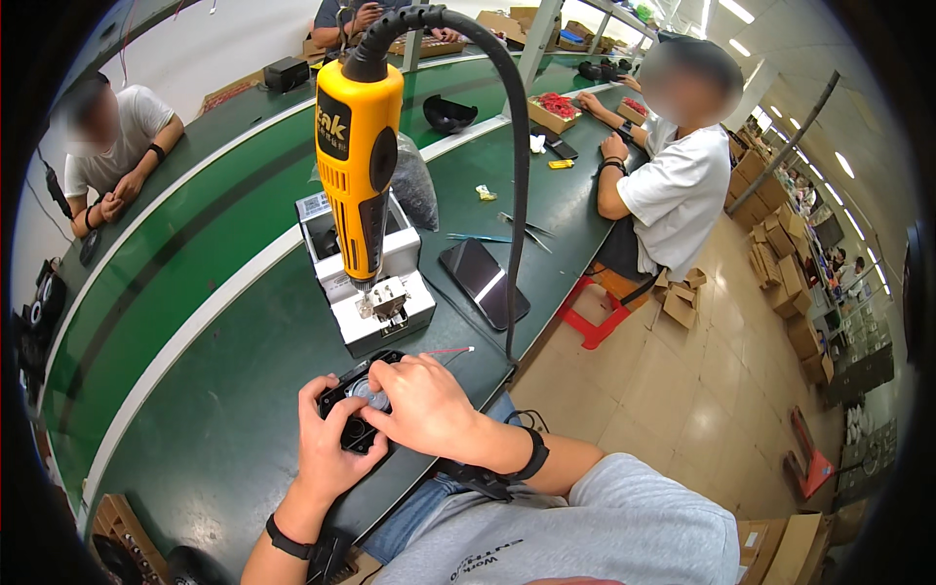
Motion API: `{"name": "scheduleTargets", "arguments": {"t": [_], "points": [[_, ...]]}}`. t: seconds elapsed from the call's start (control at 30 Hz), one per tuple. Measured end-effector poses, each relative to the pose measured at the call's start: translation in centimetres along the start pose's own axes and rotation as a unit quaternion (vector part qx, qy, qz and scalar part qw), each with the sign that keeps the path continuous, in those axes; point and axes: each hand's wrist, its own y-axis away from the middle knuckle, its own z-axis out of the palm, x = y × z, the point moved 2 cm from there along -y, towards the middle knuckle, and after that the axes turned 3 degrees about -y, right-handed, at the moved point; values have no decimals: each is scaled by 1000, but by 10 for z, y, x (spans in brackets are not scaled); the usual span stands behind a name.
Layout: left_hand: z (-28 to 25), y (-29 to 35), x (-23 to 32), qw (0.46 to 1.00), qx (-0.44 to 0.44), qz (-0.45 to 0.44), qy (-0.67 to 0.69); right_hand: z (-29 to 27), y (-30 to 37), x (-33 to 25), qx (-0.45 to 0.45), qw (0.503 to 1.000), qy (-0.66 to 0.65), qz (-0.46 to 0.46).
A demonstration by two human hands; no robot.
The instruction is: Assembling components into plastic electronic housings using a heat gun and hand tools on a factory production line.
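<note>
Near the front edge of the bench, my left hand [327, 458] grips a small black plastic housing [359, 435] from its left side. A round grey speaker-like part [370, 393] sits in the housing. My right hand [429, 408] reaches in from the right, thumb and fingers closed around the round part. A thin red wire [444, 351] with a white plug sticks out beyond my right fingers. Just past the housing stands a white screw feeder [390, 320] with a metal front piece. Above it hangs a yellow electric screwdriver [359, 175], its tip close to the feeder.
A black phone [485, 283] and tweezers [526, 232] lie right of the feeder. The screwdriver's thick black cable [520, 175] loops down the right side. Beyond the bench runs a green conveyor [185, 283]. Co-workers sit at right [673, 166] and far left [117, 146].
</note>
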Motion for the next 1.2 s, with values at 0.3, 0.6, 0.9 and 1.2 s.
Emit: {"name": "scheduleTargets", "arguments": {"t": [0.3, 0.6, 0.9, 1.2], "points": [[-1, 0, 0, 1000, 2, -1, 6, -8, 5, -3, 10, 1000, -5, -9], [-1, -3, -5, 999, 8, 32, -28, -78, -36, 0, 356, 901, -134, -210], [1, -1, -12, 997, -20, 64, -45, -102, -113, 9, -7, 837, -450, -310], [0, 11, -5, 982, -56, 116, -135, -120, -78, 6, -87, 798, -582, -129]]}}
